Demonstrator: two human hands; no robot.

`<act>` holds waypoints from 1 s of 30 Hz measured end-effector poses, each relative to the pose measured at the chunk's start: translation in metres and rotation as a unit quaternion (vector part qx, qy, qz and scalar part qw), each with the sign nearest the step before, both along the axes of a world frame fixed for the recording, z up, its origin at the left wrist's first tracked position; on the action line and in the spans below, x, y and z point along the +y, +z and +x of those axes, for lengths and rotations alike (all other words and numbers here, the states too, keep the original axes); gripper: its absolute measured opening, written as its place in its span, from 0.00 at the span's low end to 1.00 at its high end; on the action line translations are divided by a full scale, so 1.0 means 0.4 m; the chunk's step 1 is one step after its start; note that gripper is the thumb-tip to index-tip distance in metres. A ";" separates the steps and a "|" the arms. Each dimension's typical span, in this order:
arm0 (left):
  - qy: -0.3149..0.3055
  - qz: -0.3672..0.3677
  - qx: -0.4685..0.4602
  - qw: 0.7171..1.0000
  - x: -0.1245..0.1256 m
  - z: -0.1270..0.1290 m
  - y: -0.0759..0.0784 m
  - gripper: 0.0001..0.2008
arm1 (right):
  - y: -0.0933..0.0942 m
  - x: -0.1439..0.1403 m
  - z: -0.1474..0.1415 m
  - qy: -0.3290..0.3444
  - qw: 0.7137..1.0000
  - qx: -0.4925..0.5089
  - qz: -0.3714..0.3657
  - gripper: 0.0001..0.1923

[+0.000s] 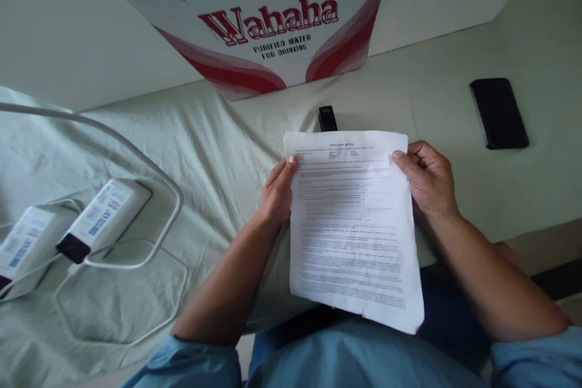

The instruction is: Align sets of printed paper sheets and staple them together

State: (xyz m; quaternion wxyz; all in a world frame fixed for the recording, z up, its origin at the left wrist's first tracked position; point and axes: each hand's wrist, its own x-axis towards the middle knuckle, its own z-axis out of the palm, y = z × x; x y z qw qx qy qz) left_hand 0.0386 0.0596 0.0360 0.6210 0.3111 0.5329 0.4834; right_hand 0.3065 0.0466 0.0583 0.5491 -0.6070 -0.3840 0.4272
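Pinching the printed sheet [352, 224] by its upper side edges, both hands' fingers [284, 171] grasp it.

One head camera looks steeply down, close over the lap

Beyond both hands stands a cardboard box [273, 18] printed in red "Wahaha" with a registered mark, and under it in dark letters "PURIFIED WATER FOR DRINKING"; a stamped code near its top edge is too smeared to read surely. The printed sheet [352, 224] held between the hands has a heading and text too small to read
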 end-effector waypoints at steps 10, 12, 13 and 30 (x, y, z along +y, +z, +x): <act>0.008 -0.011 0.001 1.000 0.002 -0.008 -0.024 0.30 | 0.007 0.001 0.008 0.017 1.000 -0.015 -0.004 0.28; 0.007 -0.010 0.002 1.000 0.000 -0.010 -0.025 0.30 | 0.003 0.000 0.003 0.010 1.000 -0.008 -0.007 0.27; 0.007 -0.010 0.003 1.000 -0.001 -0.011 -0.024 0.30 | 0.001 0.000 0.001 0.009 1.000 -0.008 -0.008 0.27; -0.006 0.002 -0.005 1.000 0.000 -0.006 -0.022 0.30 | -0.007 -0.003 -0.004 -0.008 1.000 -0.013 -0.013 0.25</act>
